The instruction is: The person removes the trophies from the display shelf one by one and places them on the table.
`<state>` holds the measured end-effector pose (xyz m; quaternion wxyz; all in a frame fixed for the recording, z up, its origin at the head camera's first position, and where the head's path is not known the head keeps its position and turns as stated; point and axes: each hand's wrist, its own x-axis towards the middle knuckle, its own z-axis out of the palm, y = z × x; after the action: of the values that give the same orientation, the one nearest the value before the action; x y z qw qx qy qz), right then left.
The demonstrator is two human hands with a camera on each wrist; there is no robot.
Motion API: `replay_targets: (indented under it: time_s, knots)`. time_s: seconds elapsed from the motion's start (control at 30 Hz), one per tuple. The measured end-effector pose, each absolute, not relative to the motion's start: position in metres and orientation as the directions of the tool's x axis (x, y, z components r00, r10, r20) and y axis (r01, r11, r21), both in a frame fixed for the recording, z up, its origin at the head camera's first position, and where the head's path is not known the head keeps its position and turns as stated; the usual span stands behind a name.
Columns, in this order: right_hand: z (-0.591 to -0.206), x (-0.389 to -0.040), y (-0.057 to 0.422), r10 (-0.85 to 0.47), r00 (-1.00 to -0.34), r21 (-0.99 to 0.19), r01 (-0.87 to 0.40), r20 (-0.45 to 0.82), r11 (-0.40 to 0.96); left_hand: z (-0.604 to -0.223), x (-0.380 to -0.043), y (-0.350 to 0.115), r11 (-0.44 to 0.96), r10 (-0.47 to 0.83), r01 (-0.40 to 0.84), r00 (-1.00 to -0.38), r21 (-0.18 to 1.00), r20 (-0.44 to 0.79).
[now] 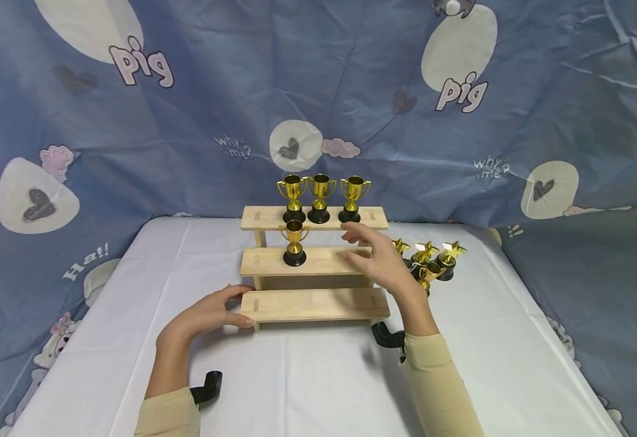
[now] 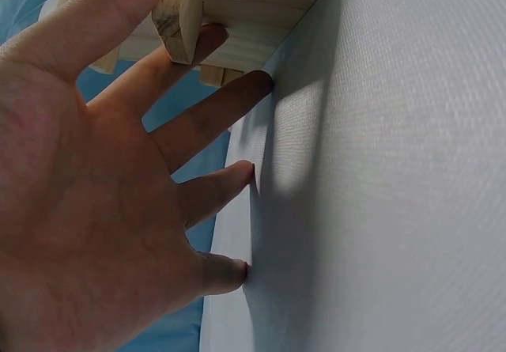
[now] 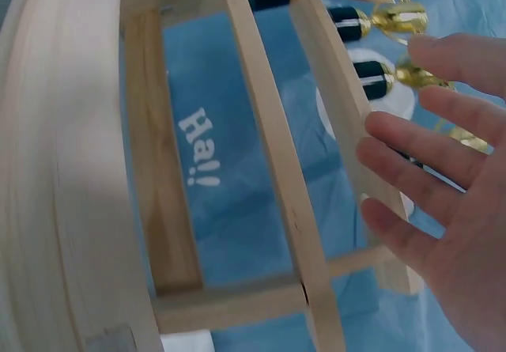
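A three-tier wooden stand (image 1: 318,303) is on the white-covered table. My left hand (image 1: 209,312) holds the left end of its lowest board, thumb at the front edge and index finger behind; the other fingers are spread by the cloth. Three gold trophy cups with black bases, including the right one (image 1: 354,193), line the top tier. Another trophy cup (image 1: 294,243) stands left of centre on the middle tier. My right hand (image 1: 384,261) hovers over that tier's right part, holding nothing, fingers loosely extended in the right wrist view.
Right of the stand, several star trophies (image 1: 448,260) stand close together on the table, with one trophy cup (image 1: 429,274) in front; my right hand partly hides them. A blue printed cloth (image 1: 198,121) hangs behind the table.
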<state>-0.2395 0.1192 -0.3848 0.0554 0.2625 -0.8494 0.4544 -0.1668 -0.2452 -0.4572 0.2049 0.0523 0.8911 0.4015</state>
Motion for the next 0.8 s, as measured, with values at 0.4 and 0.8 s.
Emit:
replay_targets:
  time_s: [0.4, 0.8]
  knots:
    - [-0.38, -0.245, 0.091, -0.434, -0.821, -0.693, -0.556, 0.372, 0.459, -0.456, -0.166, -0.246, 0.673, 0.256, -0.067, -0.913, 0.737, -0.318]
    - [-0.372, -0.252, 0.067, -0.482, -0.799, -0.662, -0.583, 0.36, 0.472, -0.458, -0.168, -0.246, 0.676, 0.262, -0.054, -0.915, 0.735, -0.308]
